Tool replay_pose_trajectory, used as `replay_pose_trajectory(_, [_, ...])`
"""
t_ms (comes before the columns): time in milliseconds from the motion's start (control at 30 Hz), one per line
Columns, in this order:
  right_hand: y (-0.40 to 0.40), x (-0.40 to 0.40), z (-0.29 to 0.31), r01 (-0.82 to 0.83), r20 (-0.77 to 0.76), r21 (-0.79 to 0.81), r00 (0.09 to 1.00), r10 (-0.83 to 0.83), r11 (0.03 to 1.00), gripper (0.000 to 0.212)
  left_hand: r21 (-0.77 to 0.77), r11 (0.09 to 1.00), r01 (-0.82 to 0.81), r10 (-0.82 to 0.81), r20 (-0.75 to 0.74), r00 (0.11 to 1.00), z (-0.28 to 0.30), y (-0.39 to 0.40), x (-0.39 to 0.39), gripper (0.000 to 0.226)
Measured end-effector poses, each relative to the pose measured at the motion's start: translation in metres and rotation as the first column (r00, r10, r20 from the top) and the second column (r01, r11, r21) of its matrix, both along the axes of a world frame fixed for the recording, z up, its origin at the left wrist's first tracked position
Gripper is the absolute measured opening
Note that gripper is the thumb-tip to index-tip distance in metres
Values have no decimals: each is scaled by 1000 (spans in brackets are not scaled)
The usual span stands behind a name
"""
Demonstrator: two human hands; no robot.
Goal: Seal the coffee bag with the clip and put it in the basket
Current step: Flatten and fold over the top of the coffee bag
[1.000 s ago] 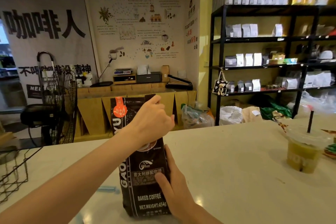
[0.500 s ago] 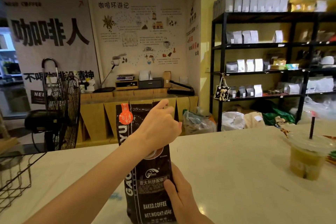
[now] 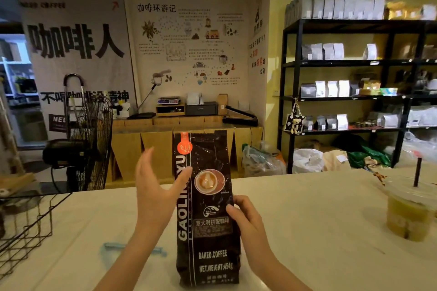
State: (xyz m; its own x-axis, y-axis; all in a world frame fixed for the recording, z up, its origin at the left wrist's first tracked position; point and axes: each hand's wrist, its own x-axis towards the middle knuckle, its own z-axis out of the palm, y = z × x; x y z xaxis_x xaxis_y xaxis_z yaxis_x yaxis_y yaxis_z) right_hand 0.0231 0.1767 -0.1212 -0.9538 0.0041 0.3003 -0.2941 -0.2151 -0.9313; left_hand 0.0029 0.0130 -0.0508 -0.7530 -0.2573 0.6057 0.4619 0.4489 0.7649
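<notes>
A tall black coffee bag (image 3: 208, 208) stands upright on the pale counter, its top straight and unfolded. My right hand (image 3: 244, 216) holds the bag's right edge at mid-height, thumb on the front. My left hand (image 3: 157, 184) hovers just left of the bag with fingers spread, its thumb near the bag's left edge, holding nothing. A light blue clip (image 3: 134, 248) lies flat on the counter, left of the bag's base and partly behind my left forearm. The black wire basket (image 3: 26, 224) stands at the counter's left edge.
A plastic cup of yellow-green drink (image 3: 410, 217) with a black straw stands at the right on the counter. Beyond the counter are a standing fan (image 3: 93, 144), a wooden bench with equipment and black shelves of bags (image 3: 343, 92).
My left hand has let go of the bag's top, dropped lower and to the left, and spread its fingers. My right hand stays on the bag's right side.
</notes>
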Motion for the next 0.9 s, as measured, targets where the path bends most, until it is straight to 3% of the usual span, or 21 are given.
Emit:
replay_pose_trajectory(67, [3, -7, 6, -17, -11, 5, 1000, 17, 1000, 24, 312, 929, 201, -280, 232, 932, -17, -3, 3, 83])
replay_pose_trajectory(133, [4, -16, 15, -22, -11, 13, 1000, 22, 1000, 33, 463, 832, 306, -456, 258, 852, -27, 0, 4, 71])
replay_pose_trajectory(233, [4, -25, 30, -10, -29, 58, 999, 12, 998, 42, 543, 782, 307, -483, 216, 849, -28, 11, 4, 56])
replay_pose_trajectory(333, [3, -29, 40, 21, -76, 102, 997, -13, 995, 38, 567, 774, 282, -471, 217, 855, -24, 23, 5, 66])
replay_pose_trajectory(467, [6, -32, 40, 71, -88, 105, 994, -62, 992, 41, 566, 781, 263, -435, 191, 880, -25, 26, 2, 37])
replay_pose_trajectory(600, [9, -37, 42, 89, -58, 112, 995, -83, 990, 50, 617, 738, 275, -471, 179, 864, -28, 21, -2, 33])
replay_pose_trajectory(767, [9, -39, 43, 14, -28, 111, 1000, -10, 994, 63, 599, 718, 354, -527, 136, 839, -28, 13, -4, 30])
replay_pose_trajectory(900, [12, -38, 50, -81, -15, 89, 996, 83, 993, 49, 553, 751, 360, -500, 121, 858, -22, 12, -6, 18])
